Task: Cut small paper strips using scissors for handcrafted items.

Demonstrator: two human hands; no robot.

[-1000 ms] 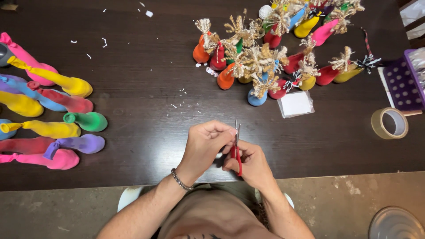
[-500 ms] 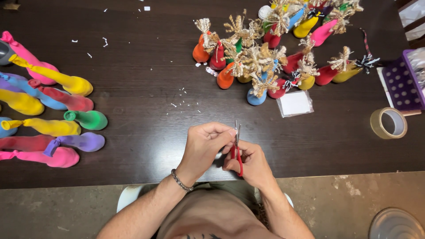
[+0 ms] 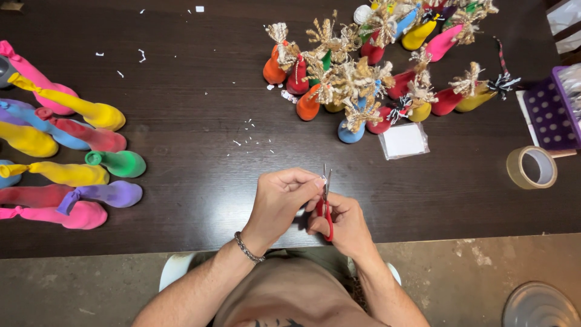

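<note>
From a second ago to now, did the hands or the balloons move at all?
Hardly anything moved. The right hand keeps holding the red-handled scissors, blades pointing up, and the left hand keeps pinching something tiny at the blades, too small to tell. The floppy balloons, the tufted balloon figures, the tape roll and the white scraps on the dark table stayed put.

hands: left hand [image 3: 281, 200] and right hand [image 3: 345, 224] are meeting at the table's [image 3: 200, 151] near edge, scissors [image 3: 325, 203] between them
left: limp balloons [image 3: 66, 157] are lying
far right: tufted balloons [image 3: 375, 66] are clustering
right: tape roll [image 3: 531, 167] is sitting
</note>
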